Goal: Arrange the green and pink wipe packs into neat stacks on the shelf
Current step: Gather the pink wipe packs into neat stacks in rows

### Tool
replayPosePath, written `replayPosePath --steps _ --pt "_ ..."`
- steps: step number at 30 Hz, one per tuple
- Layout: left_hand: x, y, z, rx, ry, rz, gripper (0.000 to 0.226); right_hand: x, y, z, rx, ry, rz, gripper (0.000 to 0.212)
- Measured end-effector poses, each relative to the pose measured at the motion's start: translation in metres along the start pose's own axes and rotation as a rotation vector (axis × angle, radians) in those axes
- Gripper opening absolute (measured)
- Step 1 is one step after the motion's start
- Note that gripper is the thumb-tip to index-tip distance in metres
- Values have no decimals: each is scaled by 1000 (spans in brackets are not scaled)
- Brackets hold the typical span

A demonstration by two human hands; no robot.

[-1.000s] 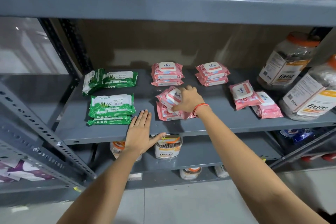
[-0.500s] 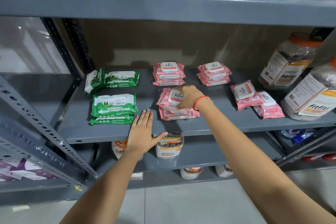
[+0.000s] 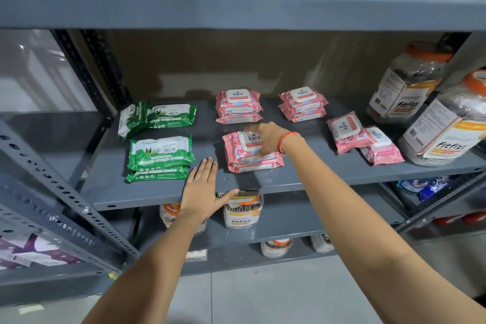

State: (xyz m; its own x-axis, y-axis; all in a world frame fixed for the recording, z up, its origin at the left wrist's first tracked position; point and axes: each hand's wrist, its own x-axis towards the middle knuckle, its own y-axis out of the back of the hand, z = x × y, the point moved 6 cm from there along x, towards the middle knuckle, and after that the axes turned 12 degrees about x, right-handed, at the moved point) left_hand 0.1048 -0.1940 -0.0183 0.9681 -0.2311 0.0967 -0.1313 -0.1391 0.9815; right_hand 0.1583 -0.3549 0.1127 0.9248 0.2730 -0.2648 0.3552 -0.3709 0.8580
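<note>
On the grey shelf (image 3: 157,189), green wipe packs lie at the left: a front stack of two (image 3: 160,155) and a rear pair (image 3: 155,118) with one tilted on edge. Pink packs form two rear stacks (image 3: 238,106) (image 3: 302,104), a front stack (image 3: 248,155) and two loose packs at the right (image 3: 347,134) (image 3: 381,151). My right hand (image 3: 265,137) rests on the right side of the front pink stack's top pack, fingers curled around it. My left hand (image 3: 202,192) lies flat and open on the shelf's front edge, between the green and pink front stacks.
Two large clear jars with orange lids (image 3: 405,92) (image 3: 447,129) stand at the shelf's right end. A slanted perforated steel brace (image 3: 52,187) crosses at the left. Smaller jars (image 3: 243,212) sit on the shelf below. Wrapped goods fill the shelf above.
My right hand has turned the top pink pack and squared it over the pack beneath, so the front stack now lies straighter. My left hand has stayed on the shelf edge.
</note>
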Motion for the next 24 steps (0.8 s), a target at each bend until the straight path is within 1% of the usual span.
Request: replayPosePath --steps 3,6,8,12,14,18,21,24 --pt "1 2 0 5 -7 -7 116 1 -1 4 2 8 8 70" --pt "1 2 1 -29 -35 -19 121 0 -6 9 3 42 9 79" --pt "-1 2 3 -78 -44 -4 119 -2 -8 13 12 82 46 82" --pt "-15 14 10 -275 108 172 100 -4 -6 30 67 121 120 78" --pt "-20 25 22 -325 105 250 95 -8 3 44 105 118 179 74" --pt "-14 52 63 -337 -94 336 85 -18 29 79 159 69 294 70" --pt "-2 70 106 -347 -273 365 77 -25 47 119 161 -58 398 59" --pt "9 76 144 -323 -420 349 72 -33 54 160 120 -211 491 48"
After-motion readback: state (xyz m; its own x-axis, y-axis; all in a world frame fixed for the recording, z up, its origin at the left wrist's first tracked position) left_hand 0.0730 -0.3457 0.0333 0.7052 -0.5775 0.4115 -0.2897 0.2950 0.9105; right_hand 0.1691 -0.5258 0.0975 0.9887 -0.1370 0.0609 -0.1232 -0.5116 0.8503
